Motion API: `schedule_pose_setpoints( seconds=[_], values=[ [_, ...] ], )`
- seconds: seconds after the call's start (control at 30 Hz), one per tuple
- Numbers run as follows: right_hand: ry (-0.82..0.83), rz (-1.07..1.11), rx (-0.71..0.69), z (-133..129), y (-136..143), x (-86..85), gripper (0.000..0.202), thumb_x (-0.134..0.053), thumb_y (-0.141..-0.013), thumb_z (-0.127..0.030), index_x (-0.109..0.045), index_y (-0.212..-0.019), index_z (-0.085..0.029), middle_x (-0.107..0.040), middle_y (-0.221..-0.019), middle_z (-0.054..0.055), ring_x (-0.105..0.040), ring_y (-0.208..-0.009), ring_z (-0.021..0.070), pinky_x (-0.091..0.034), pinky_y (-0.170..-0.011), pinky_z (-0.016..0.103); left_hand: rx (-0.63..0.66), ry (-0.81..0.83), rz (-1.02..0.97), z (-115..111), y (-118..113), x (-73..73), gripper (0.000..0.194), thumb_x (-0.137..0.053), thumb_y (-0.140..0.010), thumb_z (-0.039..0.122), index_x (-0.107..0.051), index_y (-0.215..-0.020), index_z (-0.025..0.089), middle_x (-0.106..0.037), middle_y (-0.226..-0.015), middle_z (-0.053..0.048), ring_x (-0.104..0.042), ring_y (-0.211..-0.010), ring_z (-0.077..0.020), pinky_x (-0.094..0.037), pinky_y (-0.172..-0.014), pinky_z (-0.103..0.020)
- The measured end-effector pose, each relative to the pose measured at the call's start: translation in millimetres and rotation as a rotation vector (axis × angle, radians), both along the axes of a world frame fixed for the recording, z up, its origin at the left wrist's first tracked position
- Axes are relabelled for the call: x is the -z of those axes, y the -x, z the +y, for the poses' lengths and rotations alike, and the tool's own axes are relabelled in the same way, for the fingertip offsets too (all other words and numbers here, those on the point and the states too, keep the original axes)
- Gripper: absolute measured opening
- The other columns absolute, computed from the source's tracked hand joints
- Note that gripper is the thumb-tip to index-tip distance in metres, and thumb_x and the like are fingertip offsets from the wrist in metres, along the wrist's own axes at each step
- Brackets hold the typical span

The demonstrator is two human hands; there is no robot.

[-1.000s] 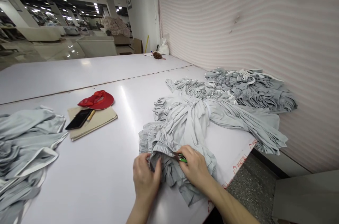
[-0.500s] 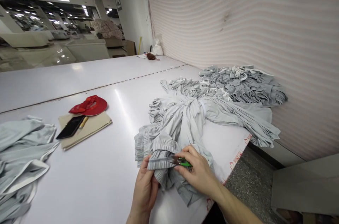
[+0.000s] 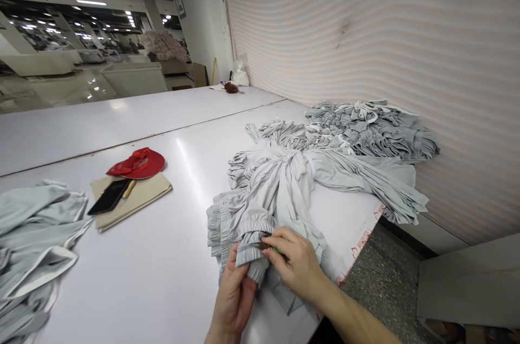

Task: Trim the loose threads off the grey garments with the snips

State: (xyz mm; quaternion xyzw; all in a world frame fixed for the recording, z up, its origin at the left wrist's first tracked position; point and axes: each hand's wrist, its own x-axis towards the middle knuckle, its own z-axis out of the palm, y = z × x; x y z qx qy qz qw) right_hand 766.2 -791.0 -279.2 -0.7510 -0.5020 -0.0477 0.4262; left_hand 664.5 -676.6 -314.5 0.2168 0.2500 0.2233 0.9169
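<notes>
A bundle of light grey garments (image 3: 284, 181) lies tied together on the white table (image 3: 162, 257). My left hand (image 3: 235, 292) pinches the elastic cuff (image 3: 249, 254) of the nearest piece, lifted a little off the table. My right hand (image 3: 294, 265) holds small green-handled snips (image 3: 273, 249), their tip against the cuff's edge. The snips are mostly hidden by my fingers.
A second grey garment stack (image 3: 374, 127) lies against the striped wall at the right. A loose grey pile (image 3: 32, 241) sits at the left. A phone (image 3: 109, 196) and pen rest on a beige folder (image 3: 138, 195), with a red cloth (image 3: 138, 162) behind. The table edge drops off at the right.
My left hand has slid right along the cuff and bunched it closer to my right hand. The snips are now more covered by my fingers.
</notes>
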Motion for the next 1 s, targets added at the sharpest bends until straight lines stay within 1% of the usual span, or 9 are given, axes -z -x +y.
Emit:
schedule_pose_setpoints(
  seconds=[0.3,0.43,0.53,0.6,0.7,0.77,0.83,0.9,1.0],
  values=[
    [-0.023,0.01,-0.024,-2,-3,0.6,0.022,-0.057,-0.093,-0.027,-0.068,-0.109,-0.017,-0.068,-0.094,0.008,-0.065,-0.08,0.0203,-0.052,-0.069,0.033,0.0,-0.01,0.005,-2,1,1.5,0.042,-0.09,-0.053,0.02,-0.07,-0.089,0.023,-0.074,-0.093,-0.003,-0.068,-0.086,-0.0147,-0.055,-0.081,-0.024],
    [-0.036,-0.007,-0.013,-3,-4,-0.9,0.02,-0.054,-0.094,-0.026,-0.068,-0.108,-0.02,-0.067,-0.094,0.007,-0.064,-0.08,0.0195,-0.051,-0.071,0.032,-0.013,-0.104,0.048,-3,1,0.8,0.045,-0.092,-0.05,0.026,-0.067,-0.088,0.023,-0.073,-0.089,-0.001,-0.066,-0.083,-0.0153,-0.053,-0.077,-0.025],
    [0.005,0.05,0.017,-6,-2,1.6,0.019,-0.058,-0.09,-0.026,-0.066,-0.107,-0.02,-0.065,-0.093,0.005,-0.064,-0.078,0.0186,-0.05,-0.067,0.029,-0.103,-0.404,0.118,-2,4,7.2,0.039,-0.087,-0.058,0.033,-0.064,-0.087,0.023,-0.066,-0.088,0.0,-0.062,-0.082,-0.0163,-0.051,-0.074,-0.026],
    [0.068,0.027,0.049,-7,-2,6.6,0.022,-0.063,-0.084,-0.023,-0.064,-0.106,-0.021,-0.064,-0.089,0.004,-0.062,-0.076,0.019,-0.048,-0.065,0.029,-0.251,-0.726,0.196,-1,6,10.9,0.031,-0.082,-0.064,0.034,-0.062,-0.085,0.023,-0.06,-0.089,0.0,-0.058,-0.082,-0.0166,-0.049,-0.073,-0.026],
    [0.064,-0.092,0.155,-5,-7,16.8,0.023,-0.054,-0.078,-0.009,-0.062,-0.096,-0.021,-0.062,-0.08,0.001,-0.059,-0.069,0.0175,-0.042,-0.063,0.027,-0.457,-1.15,0.285,-1,8,8.5,0.026,-0.074,-0.073,0.031,-0.064,-0.096,0.025,-0.057,-0.1,-0.004,-0.056,-0.091,-0.0205,-0.046,-0.078,-0.03],
    [0.007,-0.177,0.245,-1,-14,22.7,0.024,-0.048,-0.076,-0.005,-0.06,-0.089,-0.021,-0.062,-0.075,0.001,-0.057,-0.065,0.0166,-0.039,-0.062,0.027,-0.346,-1.275,0.294,-1,9,2.0,0.024,-0.066,-0.08,0.033,-0.068,-0.102,0.025,-0.061,-0.1,-0.007,-0.057,-0.092,-0.0227,-0.045,-0.081,-0.033],
    [-0.037,-0.25,0.326,4,-21,26.0,0.023,-0.046,-0.076,-0.004,-0.059,-0.086,-0.02,-0.061,-0.073,0.001,-0.055,-0.063,0.0167,-0.037,-0.063,0.028,-0.073,-1.224,0.296,-1,8,-4.9,0.022,-0.06,-0.084,0.04,-0.073,-0.091,0.023,-0.063,-0.085,-0.006,-0.058,-0.082,-0.0221,-0.045,-0.078,-0.033],
    [-0.018,-0.282,0.361,7,-25,25.8,0.022,-0.045,-0.076,-0.003,-0.058,-0.082,-0.02,-0.061,-0.072,0.001,-0.054,-0.062,0.0169,-0.036,-0.063,0.029,0.142,-0.997,0.289,1,6,-8.8,0.03,-0.061,-0.083,0.047,-0.075,-0.085,0.021,-0.064,-0.076,-0.004,-0.059,-0.078,-0.0216,-0.045,-0.076,-0.031],
    [0.116,-0.186,0.275,2,-25,18.7,0.022,-0.051,-0.076,-0.003,-0.061,-0.084,-0.021,-0.064,-0.077,0.001,-0.058,-0.066,0.017,-0.038,-0.063,0.028,0.229,-0.599,0.256,3,4,-7.9,0.04,-0.07,-0.074,0.052,-0.075,-0.095,0.019,-0.071,-0.087,-0.007,-0.062,-0.091,-0.0253,-0.047,-0.08,-0.032]
  ],
)
